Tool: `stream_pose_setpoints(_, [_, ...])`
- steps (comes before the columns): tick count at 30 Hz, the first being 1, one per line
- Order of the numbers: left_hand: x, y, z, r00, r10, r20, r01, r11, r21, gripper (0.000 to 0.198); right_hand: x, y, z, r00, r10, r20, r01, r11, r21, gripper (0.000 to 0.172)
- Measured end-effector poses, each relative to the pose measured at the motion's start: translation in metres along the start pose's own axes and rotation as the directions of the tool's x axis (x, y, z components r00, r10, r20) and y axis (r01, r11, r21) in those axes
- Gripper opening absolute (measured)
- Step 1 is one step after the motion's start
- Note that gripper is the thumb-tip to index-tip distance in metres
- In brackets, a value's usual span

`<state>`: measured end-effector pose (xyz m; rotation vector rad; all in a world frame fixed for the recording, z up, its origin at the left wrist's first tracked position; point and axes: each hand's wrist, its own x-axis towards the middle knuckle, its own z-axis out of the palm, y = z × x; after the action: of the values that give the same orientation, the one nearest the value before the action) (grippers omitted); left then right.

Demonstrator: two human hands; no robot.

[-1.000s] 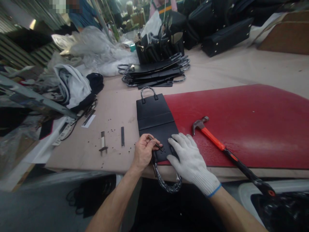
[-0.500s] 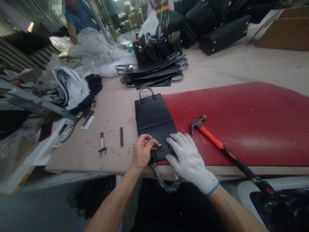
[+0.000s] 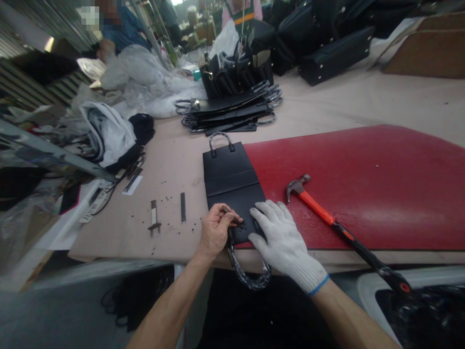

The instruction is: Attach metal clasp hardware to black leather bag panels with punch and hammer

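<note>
A black bag panel (image 3: 231,169) lies at the table's front edge, partly on the red mat. One plastic-wrapped handle (image 3: 222,134) stands at its far end; another handle (image 3: 250,282) hangs over the table edge. My left hand (image 3: 217,230), bare, pinches a thin dark metal punch, its tip slanting down to the panel near small dark marks. My right hand (image 3: 281,237), in a white knit glove, rests flat with fingers spread on the panel's right side, part of which it hides. To its right a claw hammer (image 3: 319,208) with an orange and black handle lies on the mat.
A two-pronged metal tool (image 3: 154,218) and a short metal bar (image 3: 183,207) lie left of the panel among small black bits. Behind are stacked black panels (image 3: 225,111) and black bags (image 3: 334,53). A person (image 3: 125,29) stands back left beside clear plastic bags (image 3: 138,72).
Both hands stay almost in place on the panel; the thin punch looks slightly more upright. The person at the back left has moved an arm. The camera view has shifted slightly.
</note>
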<state>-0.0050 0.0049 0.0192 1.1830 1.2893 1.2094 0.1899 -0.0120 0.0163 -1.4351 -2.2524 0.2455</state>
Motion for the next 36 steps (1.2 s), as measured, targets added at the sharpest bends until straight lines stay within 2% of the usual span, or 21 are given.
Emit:
stream_pose_setpoints(3, [-0.004,0.001,0.000,0.982,0.181,0.056,-0.189,0.962,0.199,0.008,0.001,-0.001,0.001,1.000,0.007,-0.001,-0.007,1.000,0.016,0.053])
stream_pose_setpoints(5, [-0.007,-0.001,-0.001,0.938,0.322,0.132,-0.348,0.878,0.328,0.010,0.000,0.001,0.001,1.000,-0.007,-0.012,0.008,0.998,0.065,0.052])
stream_pose_setpoints(7, [-0.008,-0.005,-0.001,0.883,0.420,0.210,-0.470,0.799,0.376,0.012,-0.002,0.008,-0.003,0.998,0.000,-0.064,0.012,0.985,0.174,0.049])
stream_pose_setpoints(9, [-0.008,-0.009,-0.002,0.845,0.470,0.254,-0.534,0.761,0.367,0.013,-0.007,0.020,-0.013,0.984,0.071,-0.163,-0.030,0.970,0.243,0.044])
stream_pose_setpoints(10, [-0.008,-0.011,-0.002,0.837,0.480,0.264,-0.547,0.756,0.360,0.013,-0.011,0.028,-0.020,0.968,0.126,-0.215,-0.077,0.972,0.222,0.042])
stream_pose_setpoints(12, [-0.007,-0.012,-0.002,0.842,0.470,0.264,-0.538,0.764,0.356,0.013,-0.020,0.046,-0.038,0.937,0.221,-0.272,-0.217,0.975,0.043,0.043])
stream_pose_setpoints(13, [-0.007,-0.012,-0.002,0.852,0.454,0.259,-0.522,0.774,0.360,0.013,-0.025,0.055,-0.048,0.929,0.262,-0.260,-0.294,0.951,-0.094,0.045])
stream_pose_setpoints(15, [-0.007,-0.010,-0.002,0.881,0.411,0.235,-0.472,0.801,0.368,0.014,-0.034,0.069,-0.065,0.917,0.359,-0.172,-0.398,0.846,-0.355,0.047])
stream_pose_setpoints(18, [-0.006,-0.008,-0.001,0.905,0.364,0.220,-0.423,0.826,0.374,0.014,-0.044,0.077,-0.077,0.885,0.466,-0.015,-0.388,0.717,-0.579,0.043])
stream_pose_setpoints(20, [-0.006,-0.009,-0.001,0.902,0.359,0.241,-0.428,0.819,0.383,0.013,-0.047,0.076,-0.077,0.881,0.471,0.055,-0.329,0.691,-0.643,0.041])
stream_pose_setpoints(23, [-0.007,-0.010,0.000,0.884,0.375,0.278,-0.461,0.796,0.393,0.013,-0.042,0.073,-0.076,0.882,0.461,0.096,-0.287,0.688,-0.667,0.041])
stream_pose_setpoints(25, [-0.007,-0.011,0.001,0.876,0.389,0.286,-0.477,0.787,0.392,0.014,-0.036,0.073,-0.081,0.848,0.520,0.107,-0.366,0.719,-0.590,0.040])
stream_pose_setpoints(26, [-0.007,-0.011,0.001,0.873,0.394,0.287,-0.482,0.783,0.393,0.014,-0.031,0.072,-0.087,0.813,0.570,0.120,-0.442,0.737,-0.511,0.038])
stream_pose_setpoints(28, [-0.006,-0.012,0.001,0.866,0.403,0.297,-0.496,0.774,0.395,0.014,-0.023,0.064,-0.104,0.731,0.660,0.171,-0.618,0.748,-0.243,0.033])
stream_pose_setpoints(29, [-0.006,-0.013,0.001,0.861,0.408,0.304,-0.503,0.768,0.396,0.014,-0.019,0.056,-0.114,0.699,0.681,0.216,-0.687,0.724,-0.060,0.031])
stream_pose_setpoints(30, [-0.006,-0.013,0.001,0.858,0.411,0.308,-0.509,0.763,0.398,0.014,-0.016,0.046,-0.125,0.687,0.677,0.264,-0.722,0.678,0.139,0.030])
stream_pose_setpoints(32, [-0.005,-0.015,0.001,0.859,0.412,0.304,-0.508,0.759,0.408,0.014,-0.012,0.019,-0.144,0.726,0.607,0.324,-0.676,0.543,0.498,0.033])
stream_pose_setpoints(33, [-0.005,-0.016,0.001,0.863,0.410,0.296,-0.503,0.758,0.415,0.014,-0.011,0.004,-0.150,0.777,0.556,0.294,-0.598,0.507,0.621,0.038])
stream_pose_setpoints(34, [-0.005,-0.017,0.002,0.867,0.407,0.287,-0.496,0.758,0.424,0.014,-0.010,-0.009,-0.154,0.825,0.508,0.247,-0.519,0.511,0.685,0.041])
stream_pose_setpoints(36, [-0.005,-0.020,0.002,0.870,0.410,0.274,-0.493,0.753,0.436,0.014,-0.011,-0.029,-0.154,0.894,0.421,0.156,-0.413,0.634,0.654,0.038])
